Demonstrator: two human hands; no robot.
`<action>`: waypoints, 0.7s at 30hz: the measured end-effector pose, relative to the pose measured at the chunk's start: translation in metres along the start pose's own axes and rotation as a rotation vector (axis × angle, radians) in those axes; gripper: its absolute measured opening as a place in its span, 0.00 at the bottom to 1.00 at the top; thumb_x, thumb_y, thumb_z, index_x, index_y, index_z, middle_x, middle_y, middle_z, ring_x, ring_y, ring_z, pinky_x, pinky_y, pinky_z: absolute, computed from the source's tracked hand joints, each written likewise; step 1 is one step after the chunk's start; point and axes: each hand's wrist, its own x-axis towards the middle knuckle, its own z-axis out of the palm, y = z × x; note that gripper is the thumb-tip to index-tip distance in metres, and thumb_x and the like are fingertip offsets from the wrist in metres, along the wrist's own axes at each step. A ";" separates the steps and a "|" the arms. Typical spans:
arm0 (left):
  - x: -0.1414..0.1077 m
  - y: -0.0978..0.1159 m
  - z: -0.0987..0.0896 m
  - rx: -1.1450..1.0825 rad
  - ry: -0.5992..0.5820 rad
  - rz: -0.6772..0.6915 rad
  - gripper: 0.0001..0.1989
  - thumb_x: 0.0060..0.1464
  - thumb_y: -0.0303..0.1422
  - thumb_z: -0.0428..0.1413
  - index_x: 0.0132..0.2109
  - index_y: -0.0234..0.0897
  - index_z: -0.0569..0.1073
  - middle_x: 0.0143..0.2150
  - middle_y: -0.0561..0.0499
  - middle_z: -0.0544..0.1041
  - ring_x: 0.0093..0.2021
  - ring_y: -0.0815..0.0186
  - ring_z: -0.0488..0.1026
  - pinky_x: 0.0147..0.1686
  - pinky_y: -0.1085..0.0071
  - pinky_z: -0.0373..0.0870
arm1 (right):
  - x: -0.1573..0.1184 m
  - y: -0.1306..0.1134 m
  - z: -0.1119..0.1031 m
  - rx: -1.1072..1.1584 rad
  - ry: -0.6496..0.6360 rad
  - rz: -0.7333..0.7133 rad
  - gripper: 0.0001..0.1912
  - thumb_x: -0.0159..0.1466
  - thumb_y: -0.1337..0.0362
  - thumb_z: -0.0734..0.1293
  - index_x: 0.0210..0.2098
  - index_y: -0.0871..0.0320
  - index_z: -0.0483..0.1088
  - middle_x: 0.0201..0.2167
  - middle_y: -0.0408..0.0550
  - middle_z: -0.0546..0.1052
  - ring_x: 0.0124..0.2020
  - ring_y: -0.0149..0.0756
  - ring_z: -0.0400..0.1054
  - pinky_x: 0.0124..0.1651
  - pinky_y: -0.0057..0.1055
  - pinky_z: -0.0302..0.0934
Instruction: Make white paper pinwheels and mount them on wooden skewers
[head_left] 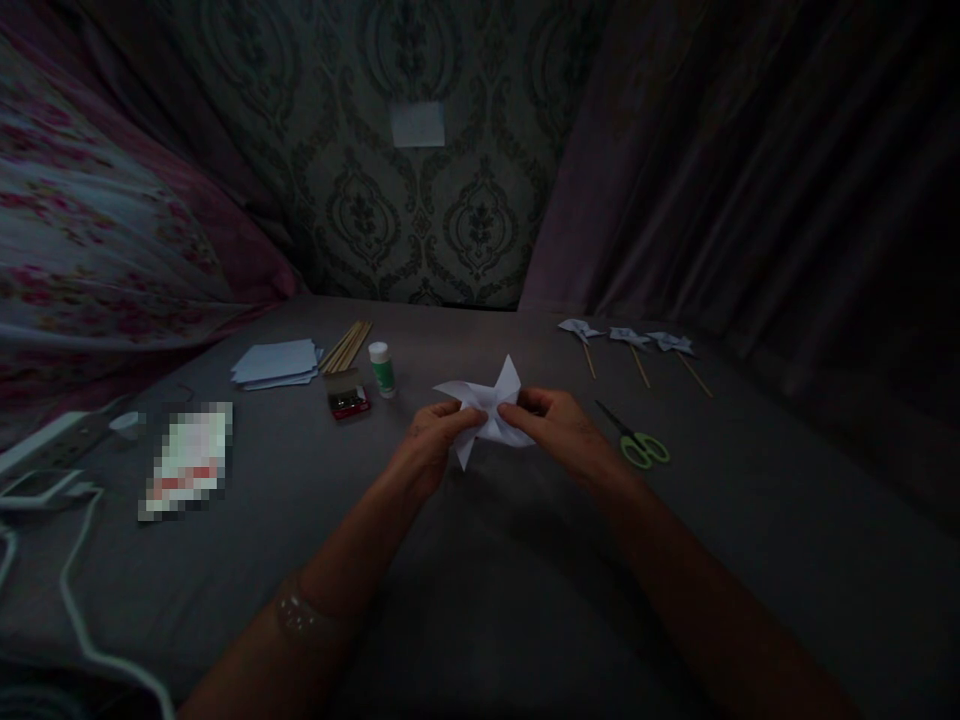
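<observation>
A white paper pinwheel [491, 410] with pointed blades is held up over the middle of the grey table. My left hand [437, 440] grips its left side, thumb on top near the centre. On the right side my right hand [551, 425] pinches it, with the thumb also pressing close to the centre. Both hands are closed on the paper, and the fingers beneath it are mostly hidden. Left of the hands stand a green and white glue stick [382, 370] and a small open red box [347, 398] with dark contents that are too small to tell.
Green-handled scissors [637, 447] lie right of my hands. Behind them are three paper pinwheels on sticks [630, 338]. Wooden sticks [347, 347], a paper stack [276, 363], a blurred packet [191, 458] and a white cable [75, 590] are at left. The grey table [465, 320] meets a patterned wall.
</observation>
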 end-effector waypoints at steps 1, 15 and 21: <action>0.000 0.000 0.000 0.001 -0.005 0.001 0.11 0.31 0.28 0.64 0.28 0.30 0.77 0.24 0.48 0.78 0.24 0.66 0.74 0.29 0.71 0.69 | 0.000 0.000 0.001 -0.001 0.018 0.004 0.07 0.53 0.62 0.67 0.22 0.59 0.70 0.23 0.43 0.73 0.26 0.30 0.65 0.31 0.28 0.58; 0.000 -0.001 -0.001 0.075 0.032 0.006 0.09 0.32 0.28 0.63 0.28 0.30 0.78 0.26 0.46 0.79 0.23 0.66 0.73 0.26 0.72 0.67 | 0.002 0.002 0.008 0.135 0.069 0.117 0.07 0.51 0.64 0.68 0.18 0.59 0.68 0.18 0.39 0.70 0.20 0.27 0.61 0.27 0.27 0.54; -0.006 0.003 0.004 0.130 0.050 0.039 0.06 0.33 0.28 0.61 0.25 0.31 0.78 0.23 0.49 0.77 0.22 0.67 0.71 0.24 0.74 0.64 | 0.003 0.008 0.009 0.169 0.039 0.175 0.06 0.49 0.65 0.71 0.23 0.61 0.72 0.21 0.43 0.73 0.23 0.30 0.66 0.28 0.27 0.56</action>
